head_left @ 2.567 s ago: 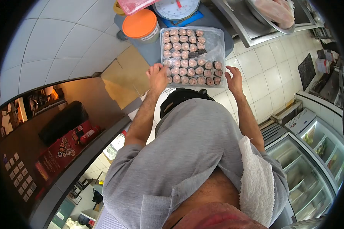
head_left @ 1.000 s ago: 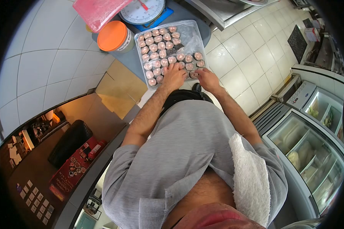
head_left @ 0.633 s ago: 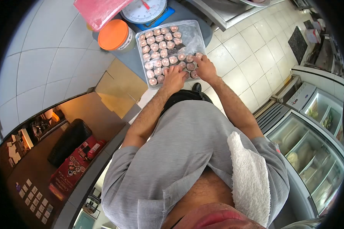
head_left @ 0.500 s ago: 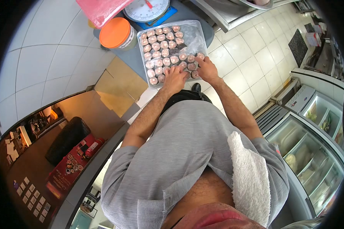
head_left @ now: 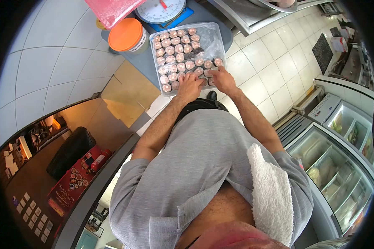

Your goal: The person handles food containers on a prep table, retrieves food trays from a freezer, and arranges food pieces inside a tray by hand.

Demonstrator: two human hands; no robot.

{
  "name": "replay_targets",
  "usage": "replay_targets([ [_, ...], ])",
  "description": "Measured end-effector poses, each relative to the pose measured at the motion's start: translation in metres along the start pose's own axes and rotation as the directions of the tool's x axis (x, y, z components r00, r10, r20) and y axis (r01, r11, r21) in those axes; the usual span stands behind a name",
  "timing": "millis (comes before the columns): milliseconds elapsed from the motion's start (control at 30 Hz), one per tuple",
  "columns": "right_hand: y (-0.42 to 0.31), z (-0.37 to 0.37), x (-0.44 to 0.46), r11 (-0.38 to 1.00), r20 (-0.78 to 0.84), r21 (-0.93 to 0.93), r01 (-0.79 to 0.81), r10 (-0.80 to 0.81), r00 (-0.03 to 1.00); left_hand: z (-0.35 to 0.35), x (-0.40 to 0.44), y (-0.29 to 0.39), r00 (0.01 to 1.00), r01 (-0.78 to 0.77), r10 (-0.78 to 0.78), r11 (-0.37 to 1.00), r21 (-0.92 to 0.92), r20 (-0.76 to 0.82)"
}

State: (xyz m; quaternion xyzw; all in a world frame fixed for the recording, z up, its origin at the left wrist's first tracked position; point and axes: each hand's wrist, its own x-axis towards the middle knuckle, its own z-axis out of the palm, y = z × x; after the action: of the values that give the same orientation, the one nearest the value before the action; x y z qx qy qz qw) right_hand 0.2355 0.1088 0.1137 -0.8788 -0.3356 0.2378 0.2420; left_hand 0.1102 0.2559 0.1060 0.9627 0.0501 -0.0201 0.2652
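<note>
right hand (head_left: 223,79) has shifted toward the near side of the tray (head_left: 225,56) since the last frame; left hand (head_left: 190,88) about where it was. step in hand looks like adjusting pieces (head_left: 179,48) in the near rows, my read. right fingertips are at a piece by the near right side; can't tell if that grip is pinching or just touching. left fingers are bent over the near rows, can't tell if they're gripping anything.

next move calls for light fingertip contact: pieces sit close, so a hard push could tip or squash neighbours.

pieces: round, pinkish tops, dark wraps, mostly upright in rows. two dark tops (head_left: 189,55) at the right end of a mid row. clear film (head_left: 211,43) at the far right. tray is on the table (head_left: 226,39), right of the orange-lid tub (head_left: 126,34).
</note>
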Motion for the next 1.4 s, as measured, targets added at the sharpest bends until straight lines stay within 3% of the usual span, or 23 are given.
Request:
replay_targets([
  [100, 0.004, 0.003, -0.005, 1.0, 0.016, 0.026, -0.006, 0.006, 1.0, -0.002, 0.0, 0.002, 1.0, 0.015, -0.015, 1.0, -0.002, -0.002],
  [167, 0.01, 0.007, -0.009, 0.999, -0.001, 0.049, 0.006, -0.006, 1.0, -0.006, 0.001, 0.002, 0.995, 0.05, -0.051, 0.999, 0.019, 0.086],
  [267, 0.021, 0.009, -0.019, 0.991, -0.12, 0.073, 0.108, -0.099, 0.988, -0.002, 0.0, 0.0, 0.998, 0.038, -0.039, 0.999, 0.014, 0.056],
  [333, 0.025, 0.007, -0.029, 0.998, 0.108, 0.013, 0.057, -0.058, 0.992, -0.001, 0.0, -0.001, 0.997, 0.051, -0.051, 0.999, 0.006, 0.062],
  [433, 0.021, 0.0, -0.04, 0.999, -0.031, 0.053, -0.008, 0.01, 0.999, 0.0, -0.001, -0.001, 0.997, 0.054, -0.054, 0.999, 0.005, 0.062],
  [533, 0.017, -0.008, -0.044, 0.991, -0.09, 0.041, -0.13, 0.133, 0.987, -0.004, -0.004, 0.001, 0.996, 0.051, -0.051, 0.999, -0.001, 0.066],
  [600, 0.029, -0.002, -0.046, 0.993, -0.071, -0.003, -0.116, 0.116, 0.991, -0.006, -0.006, 0.004, 0.995, 0.057, -0.055, 0.998, -0.016, 0.08],
  [867, 0.024, -0.009, -0.024, 0.993, -0.094, -0.035, -0.113, 0.109, 0.99, -0.01, -0.024, -0.003, 0.998, 0.067, -0.066, 0.987, -0.145, 0.012],
  [1133, 0.017, -0.022, -0.01, 0.983, 0.049, -0.078, -0.166, 0.171, 0.984, -0.025, -0.048, -0.02, 0.982, 0.141, -0.163, 0.967, -0.213, -0.092],
  [1267, 0.02, -0.016, 0.01, 0.988, -0.033, -0.064, -0.138, 0.136, 0.99, -0.033, -0.058, -0.033, 0.965, 0.17, -0.204, 0.964, -0.203, -0.163],
  [1400, 0.014, -0.011, 0.024, 0.978, -0.054, -0.17, -0.12, 0.112, 0.992, -0.044, -0.066, -0.048, 0.953, 0.208, -0.244, 0.958, -0.199, -0.18],
])
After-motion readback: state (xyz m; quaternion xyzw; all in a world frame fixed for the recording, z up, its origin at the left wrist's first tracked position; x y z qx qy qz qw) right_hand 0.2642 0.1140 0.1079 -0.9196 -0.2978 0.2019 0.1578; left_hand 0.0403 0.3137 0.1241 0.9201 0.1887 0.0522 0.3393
